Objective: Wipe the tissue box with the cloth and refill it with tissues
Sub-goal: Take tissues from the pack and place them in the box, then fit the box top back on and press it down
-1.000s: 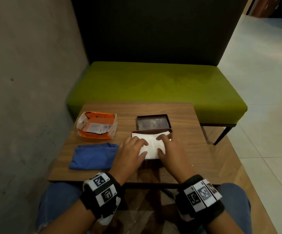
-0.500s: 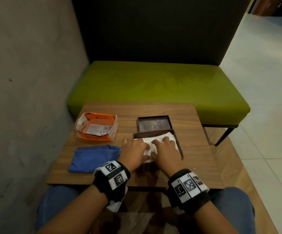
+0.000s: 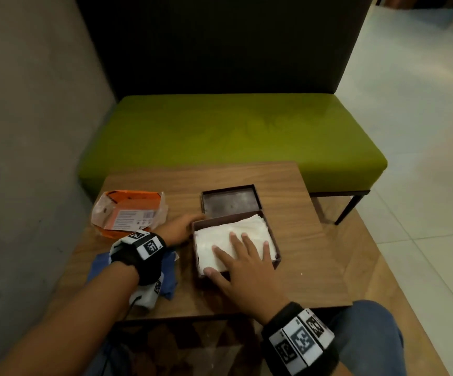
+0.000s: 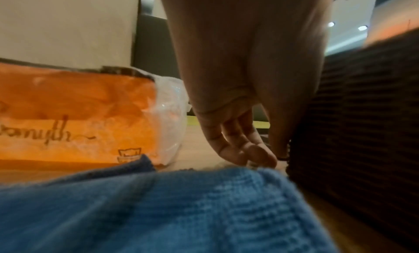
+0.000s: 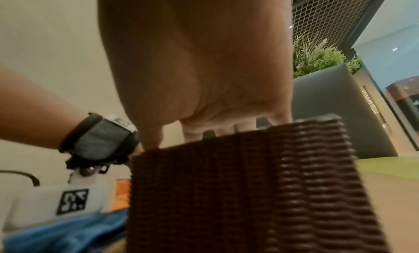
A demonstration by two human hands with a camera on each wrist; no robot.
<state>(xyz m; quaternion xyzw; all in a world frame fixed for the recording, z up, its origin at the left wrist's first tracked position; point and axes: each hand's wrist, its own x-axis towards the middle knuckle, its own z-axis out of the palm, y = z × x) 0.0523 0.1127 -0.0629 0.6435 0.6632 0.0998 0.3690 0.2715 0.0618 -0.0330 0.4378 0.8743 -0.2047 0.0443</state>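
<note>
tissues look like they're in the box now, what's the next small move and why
Probably lift the right hand off and bring the lid over. The tissues already lie flat inside the tissue box under its straight fingers, the left hand rests against the box's left wall, and the lid lies open-side up just behind.

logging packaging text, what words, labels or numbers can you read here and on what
"...nyth": dark cursive, cut off at the left, on the orange plastic tissue wrapper.
White printed label on that wrapper: too small to read.
Black-and-white square marker codes on the wristbands: patterns, no readable words.
</note>
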